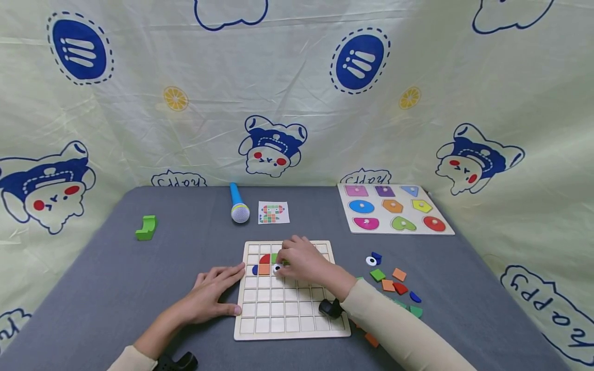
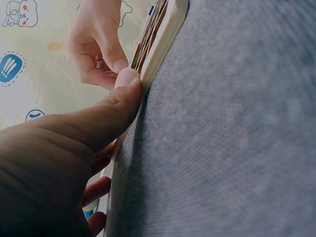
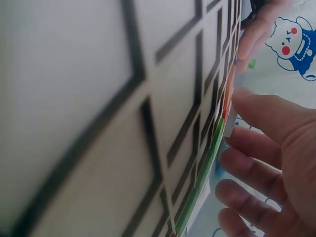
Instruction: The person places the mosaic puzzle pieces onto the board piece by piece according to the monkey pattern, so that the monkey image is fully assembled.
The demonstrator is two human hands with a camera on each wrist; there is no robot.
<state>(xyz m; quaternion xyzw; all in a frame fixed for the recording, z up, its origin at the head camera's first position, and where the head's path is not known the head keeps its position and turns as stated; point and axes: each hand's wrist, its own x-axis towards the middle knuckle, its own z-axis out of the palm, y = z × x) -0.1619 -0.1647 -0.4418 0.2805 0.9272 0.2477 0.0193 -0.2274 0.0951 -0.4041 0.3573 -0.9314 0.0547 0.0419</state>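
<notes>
A white eye tile (image 1: pixel 276 268) is being pinched between the right hand's (image 1: pixel 304 260) thumb and forefinger at the grid board (image 1: pixel 292 325), just beside an orange square (image 1: pixel 264 269). The left hand (image 1: pixel 214 292) is resting, fingers extended, against the board's left edge. Loose coloured pieces (image 1: pixel 388 285) are lying rightward on the worktop (image 1: pixel 185 247).

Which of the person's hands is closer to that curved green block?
Left. The left hand is at the left edge of the grid board, to the right of the curved green block; the right hand is over the board, farther right.
</notes>
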